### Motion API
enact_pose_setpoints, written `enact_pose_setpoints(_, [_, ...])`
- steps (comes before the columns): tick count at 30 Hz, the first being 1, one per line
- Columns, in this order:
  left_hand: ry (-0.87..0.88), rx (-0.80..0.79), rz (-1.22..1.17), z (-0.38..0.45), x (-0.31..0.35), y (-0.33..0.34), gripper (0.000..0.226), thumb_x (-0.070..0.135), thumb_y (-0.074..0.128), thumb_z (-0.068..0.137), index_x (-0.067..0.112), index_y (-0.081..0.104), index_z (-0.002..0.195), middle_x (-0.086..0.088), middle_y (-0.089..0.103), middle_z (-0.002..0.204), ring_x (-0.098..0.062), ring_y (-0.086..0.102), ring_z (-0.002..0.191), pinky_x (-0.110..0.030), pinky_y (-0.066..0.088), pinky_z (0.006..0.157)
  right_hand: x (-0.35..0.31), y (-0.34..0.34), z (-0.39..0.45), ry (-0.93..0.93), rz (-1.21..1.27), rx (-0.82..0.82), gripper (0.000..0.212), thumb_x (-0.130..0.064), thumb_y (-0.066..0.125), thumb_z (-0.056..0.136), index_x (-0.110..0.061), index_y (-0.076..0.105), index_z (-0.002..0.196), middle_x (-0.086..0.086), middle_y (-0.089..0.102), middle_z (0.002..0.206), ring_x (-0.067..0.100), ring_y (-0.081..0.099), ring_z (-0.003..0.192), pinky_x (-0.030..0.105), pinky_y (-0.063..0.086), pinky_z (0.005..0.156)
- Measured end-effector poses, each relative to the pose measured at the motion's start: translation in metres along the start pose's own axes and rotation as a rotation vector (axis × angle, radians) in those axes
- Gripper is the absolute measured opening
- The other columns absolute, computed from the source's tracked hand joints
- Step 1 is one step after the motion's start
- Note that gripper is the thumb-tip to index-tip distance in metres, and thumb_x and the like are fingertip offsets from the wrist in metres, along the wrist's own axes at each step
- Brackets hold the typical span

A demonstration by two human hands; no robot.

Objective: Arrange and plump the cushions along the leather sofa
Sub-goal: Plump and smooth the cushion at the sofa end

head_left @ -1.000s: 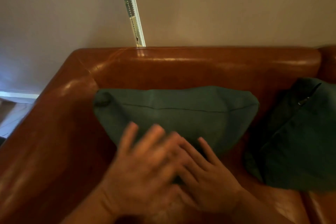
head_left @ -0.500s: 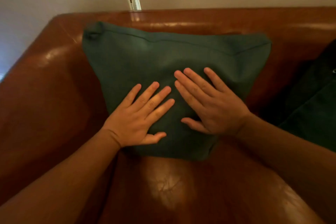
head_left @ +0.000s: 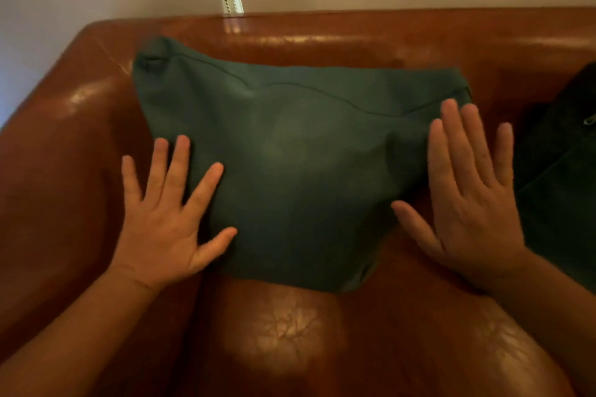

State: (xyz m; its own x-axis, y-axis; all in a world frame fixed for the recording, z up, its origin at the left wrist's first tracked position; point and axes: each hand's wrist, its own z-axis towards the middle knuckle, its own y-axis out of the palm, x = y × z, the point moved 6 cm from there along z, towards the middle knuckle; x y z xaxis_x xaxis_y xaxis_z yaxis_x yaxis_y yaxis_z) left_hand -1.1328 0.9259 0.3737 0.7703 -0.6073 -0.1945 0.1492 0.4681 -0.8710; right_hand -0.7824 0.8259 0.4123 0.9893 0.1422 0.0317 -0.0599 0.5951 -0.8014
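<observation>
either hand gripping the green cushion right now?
No: the left hand and right hand are both open with fingers spread, flanking the green cushion rather than closed on it.

left hand (head_left: 167,222) flat, fingers spread, palm down, right hand (head_left: 467,203) flat, fingers straight and together, thumb splayed, forearms bare, angled inward

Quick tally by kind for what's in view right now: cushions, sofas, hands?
Green cushions: 2, the near cushion in the sofa's corner and a second cushion cut off at the right edge
Leather sofa: 1
Hands: 2, left hand and right hand, both open and flat
Total: 5
</observation>
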Motion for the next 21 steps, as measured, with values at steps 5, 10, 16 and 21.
enact_pose_setpoints(5, [-0.167,0.127,-0.155,-0.017,0.042,-0.015,0.085,0.059,0.040,0.102,0.023,0.003,0.170,-0.014,-0.010,0.177,-0.043,-0.005,0.163,-0.069,-0.003,0.126,-0.116,0.004,-0.031,-0.225,0.220,0.034,0.080,-0.028,0.054,0.094,-0.006,0.022,0.164,0.012,0.010,0.175,0.031,0.016,0.161,0.060,0.007,0.127])
enact_pose_setpoints(10, [-0.050,0.173,-0.224,-0.037,0.098,-0.001,0.073,0.043,0.032,0.108,0.016,0.003,0.169,-0.008,-0.009,0.178,-0.033,-0.006,0.164,-0.065,-0.005,0.128,-0.156,0.053,-0.056,-0.717,0.072,-0.088,0.063,-0.029,0.044,0.103,-0.007,0.032,0.160,0.010,0.016,0.169,0.027,0.012,0.159,0.049,0.003,0.130])
enact_pose_setpoints(16, [0.081,0.162,-0.089,0.009,0.065,0.043,0.086,0.058,0.045,0.103,0.017,0.009,0.169,-0.024,0.023,0.169,-0.031,-0.005,0.164,-0.063,0.002,0.128,-0.092,0.089,-0.027,-0.722,-0.062,-0.120,0.075,-0.041,0.048,0.104,-0.003,0.023,0.164,0.011,0.013,0.172,0.027,0.011,0.160,0.045,-0.001,0.130])
enact_pose_setpoints(21, [0.113,0.192,-0.067,0.006,0.068,0.056,0.104,0.073,0.050,0.091,0.018,0.009,0.170,-0.009,-0.001,0.179,-0.032,-0.003,0.165,-0.061,0.000,0.129,-0.067,0.094,-0.028,-0.769,-0.138,-0.109,0.071,-0.048,0.043,0.109,-0.005,0.027,0.163,0.010,0.017,0.172,0.025,0.015,0.159,0.044,0.005,0.130])
